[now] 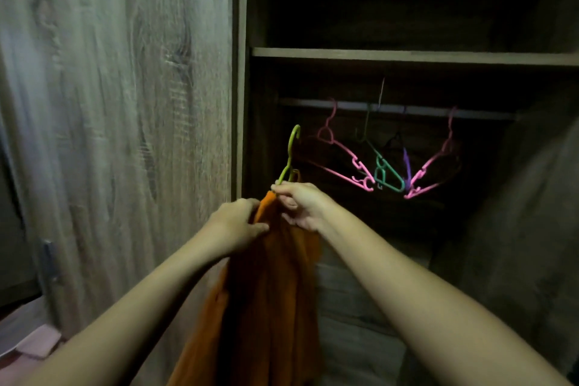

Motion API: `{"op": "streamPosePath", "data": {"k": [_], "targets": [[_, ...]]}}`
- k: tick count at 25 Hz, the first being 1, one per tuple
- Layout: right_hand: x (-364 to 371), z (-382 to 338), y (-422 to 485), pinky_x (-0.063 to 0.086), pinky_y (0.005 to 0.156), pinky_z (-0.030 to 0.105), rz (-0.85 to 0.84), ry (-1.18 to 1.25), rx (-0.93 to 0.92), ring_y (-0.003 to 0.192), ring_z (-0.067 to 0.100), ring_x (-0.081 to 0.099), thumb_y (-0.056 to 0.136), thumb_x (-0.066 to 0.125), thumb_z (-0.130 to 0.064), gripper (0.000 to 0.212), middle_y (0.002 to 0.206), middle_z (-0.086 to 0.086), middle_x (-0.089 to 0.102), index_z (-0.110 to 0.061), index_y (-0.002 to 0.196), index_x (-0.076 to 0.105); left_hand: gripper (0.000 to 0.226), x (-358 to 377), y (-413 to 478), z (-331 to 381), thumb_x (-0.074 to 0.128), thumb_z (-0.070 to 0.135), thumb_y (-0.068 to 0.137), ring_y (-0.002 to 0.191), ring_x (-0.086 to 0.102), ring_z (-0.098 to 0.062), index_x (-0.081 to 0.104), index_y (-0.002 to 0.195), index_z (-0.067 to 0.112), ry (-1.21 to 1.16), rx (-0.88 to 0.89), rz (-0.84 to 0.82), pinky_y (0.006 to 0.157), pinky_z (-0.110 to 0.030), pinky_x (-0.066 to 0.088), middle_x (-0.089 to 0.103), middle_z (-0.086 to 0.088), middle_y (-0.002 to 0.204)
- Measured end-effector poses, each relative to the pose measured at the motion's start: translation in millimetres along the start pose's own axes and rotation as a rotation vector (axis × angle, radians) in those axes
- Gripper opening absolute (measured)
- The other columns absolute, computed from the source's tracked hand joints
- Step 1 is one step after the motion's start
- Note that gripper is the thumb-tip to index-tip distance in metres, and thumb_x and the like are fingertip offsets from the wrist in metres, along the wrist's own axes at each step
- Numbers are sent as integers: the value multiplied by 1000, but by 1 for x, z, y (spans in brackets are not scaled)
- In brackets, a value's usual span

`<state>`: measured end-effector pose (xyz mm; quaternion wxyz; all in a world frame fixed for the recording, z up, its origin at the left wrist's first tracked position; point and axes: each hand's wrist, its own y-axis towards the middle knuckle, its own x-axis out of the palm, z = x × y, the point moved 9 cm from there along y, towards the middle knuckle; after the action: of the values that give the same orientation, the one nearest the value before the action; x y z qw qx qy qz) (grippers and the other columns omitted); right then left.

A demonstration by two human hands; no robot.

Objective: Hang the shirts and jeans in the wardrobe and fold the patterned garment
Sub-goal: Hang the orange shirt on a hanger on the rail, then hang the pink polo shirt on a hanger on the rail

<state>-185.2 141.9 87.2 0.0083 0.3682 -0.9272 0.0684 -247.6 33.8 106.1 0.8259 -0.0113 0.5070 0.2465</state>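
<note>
Both hands up at wardrobe [241, 72] opening. R hand [302, 205] fingers pinch lime hanger [289, 153] neck; L hand [236, 224] fingers grip orange shirt [269, 291] collar, just beside. Shirt hangs down btwn forearms, lower than rod [313, 102] w/ empty pink, green, purple hangers [344, 153].

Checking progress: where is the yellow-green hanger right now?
Head view, centre: the yellow-green hanger is off the rail, its neck pinched by the right hand above the orange garment, left of a pink hanger.
</note>
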Motion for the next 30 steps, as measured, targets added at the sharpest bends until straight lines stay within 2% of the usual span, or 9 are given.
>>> {"op": "streamPosePath", "data": {"k": [2,5,7,10,13,16,20,25,30], "targets": [[-11,-6,17,36,58,23,19,40,25,45,0,51,92,52,-8,19,33,-6,49,-23,80,50,37,9,8,15,58,25,91,90,59,-13,52,127,23,-61,11,-6,74,-23,44,59,3,99],[-29,-32,42,38,61,23,-16,146,-47,58,5,58,92,50,-2,21,62,-1,59,-19,80,49,35,23,26,26,60,18,88,80,64,-12,52,122,24,-378,32,-76,67,-21,49,64,2,92],[-39,-57,56,42,57,18,-72,96,-147,47,2,57,88,57,-3,13,48,-3,59,-13,83,52,32,30,39,41,58,13,88,71,64,-14,54,117,23,-543,87,-112,65,-23,51,64,-3,84],[-51,-87,78,48,55,16,-70,-47,-268,58,9,62,85,62,-2,17,59,2,63,-6,99,54,25,32,67,59,52,7,86,60,53,-17,56,106,21,-630,111,-10,57,-26,45,53,-5,72],[-61,-112,101,47,54,17,2,-242,-331,63,12,56,89,57,-5,14,73,6,60,-9,76,58,29,30,106,71,50,11,75,60,46,-21,55,102,6,-652,74,37,58,-35,37,46,-3,67],[-70,-130,127,43,43,14,50,-313,-358,60,11,55,87,60,-11,6,75,7,61,-8,82,61,28,22,140,76,47,12,68,59,44,-21,53,95,7,-626,48,76,56,-34,34,45,-3,67],[-80,-140,153,35,34,14,106,-401,-360,38,5,51,84,63,-14,8,46,-3,56,-8,85,59,35,25,171,73,45,17,63,61,46,-20,54,96,10,-610,14,85,60,-35,36,46,-2,67],[-87,-122,165,44,52,22,143,-546,-287,61,14,53,84,58,-3,5,72,6,56,-6,88,57,39,63,186,68,45,6,86,60,48,-12,46,124,15,-600,-2,-17,56,-27,39,50,1,74],[-85,-142,127,46,87,27,343,-715,-470,108,25,60,89,54,-13,34,116,10,62,-7,123,54,81,53,172,58,52,29,92,80,58,-9,-2,150,14,-389,1,4,72,-18,47,58,1,100]]}}
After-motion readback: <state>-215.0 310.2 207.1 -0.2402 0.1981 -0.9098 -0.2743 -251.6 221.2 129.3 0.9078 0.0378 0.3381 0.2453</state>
